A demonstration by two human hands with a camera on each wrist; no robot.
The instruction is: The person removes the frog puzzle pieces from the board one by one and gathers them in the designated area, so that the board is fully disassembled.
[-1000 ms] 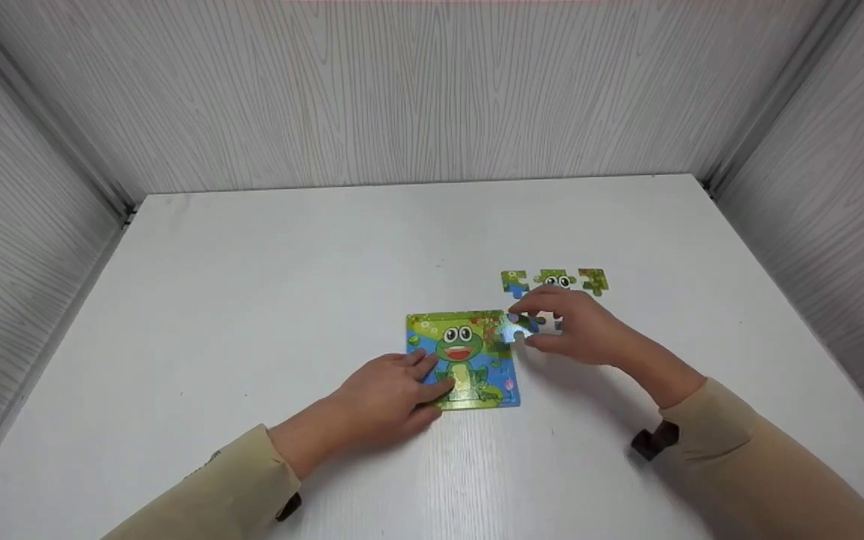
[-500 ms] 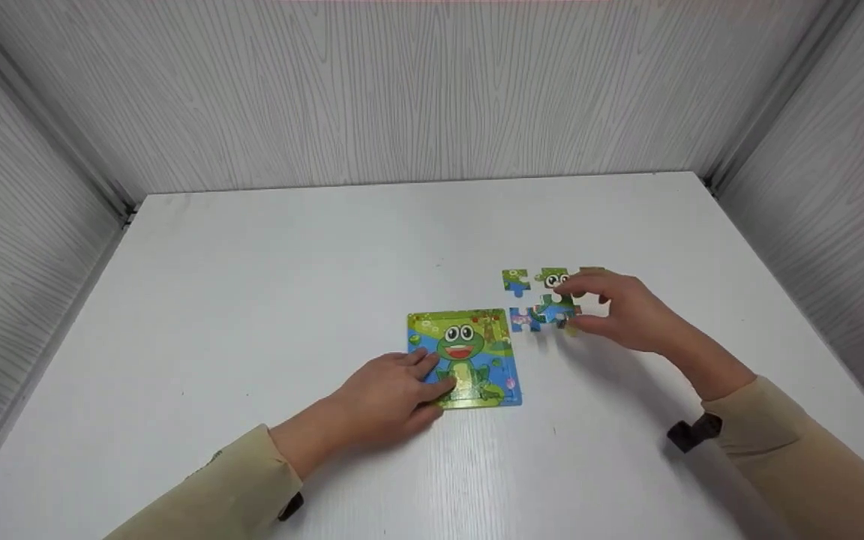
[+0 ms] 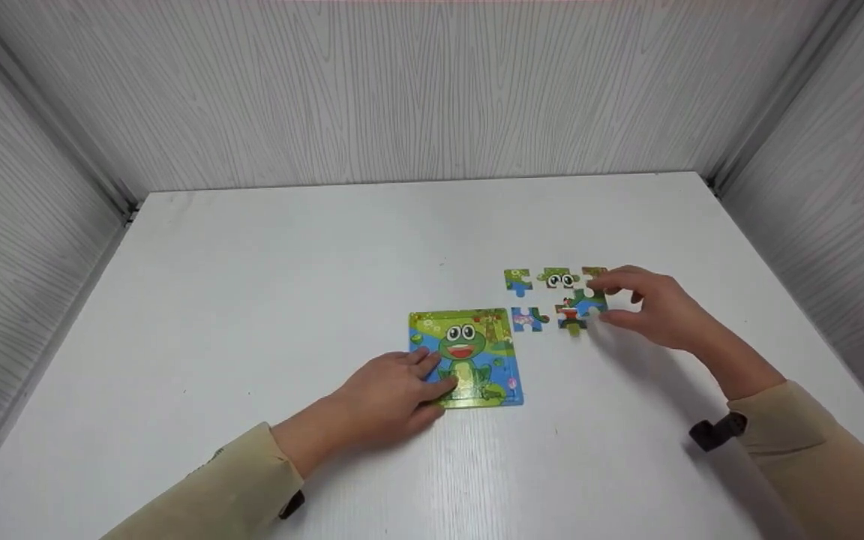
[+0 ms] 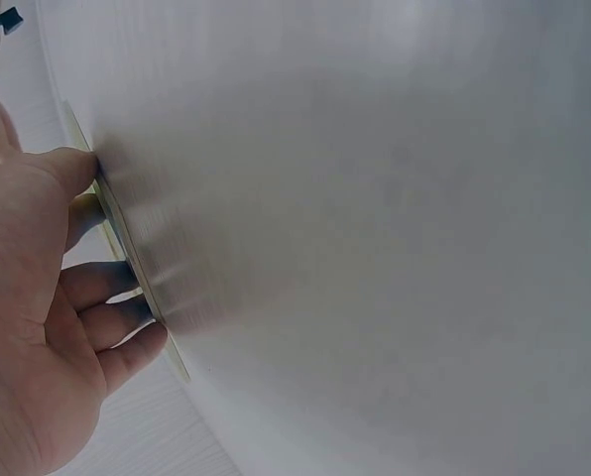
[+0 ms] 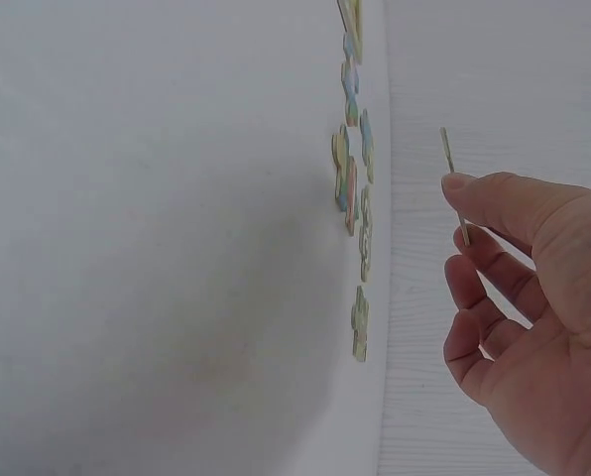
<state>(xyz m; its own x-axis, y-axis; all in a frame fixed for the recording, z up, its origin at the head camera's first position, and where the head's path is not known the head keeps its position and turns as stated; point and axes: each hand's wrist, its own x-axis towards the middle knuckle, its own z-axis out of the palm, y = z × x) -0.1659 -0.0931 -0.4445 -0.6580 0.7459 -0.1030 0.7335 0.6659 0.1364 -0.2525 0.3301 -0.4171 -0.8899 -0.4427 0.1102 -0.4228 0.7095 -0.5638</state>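
My left hand (image 3: 391, 397) rests on the left side of a square puzzle board (image 3: 473, 337) printed with a green frog, its fingers lying over the picture. The left wrist view shows the thumb and fingertips touching the board (image 4: 127, 238), seen from its edge. My right hand (image 3: 653, 307) pinches a blue and green puzzle piece (image 3: 592, 304) between thumb and finger; the right wrist view has that piece (image 5: 453, 178) edge-on, held above the table. Beneath and beside it lie a frog-mouth piece (image 3: 568, 319) and a frog-eyes piece (image 3: 559, 278).
Flat on the white table (image 3: 289, 277) lie more puzzle pieces: a pink and blue one (image 3: 527, 320), a green and blue corner one (image 3: 517, 280), and a red and green one (image 3: 594, 271) partly behind the held piece. Panels stand at the back (image 3: 417, 90) and sides.
My right hand has carried the pinched piece rightward from beside the board, past the pink and blue piece and the frog-mouth piece. My left hand stays in place on the board.
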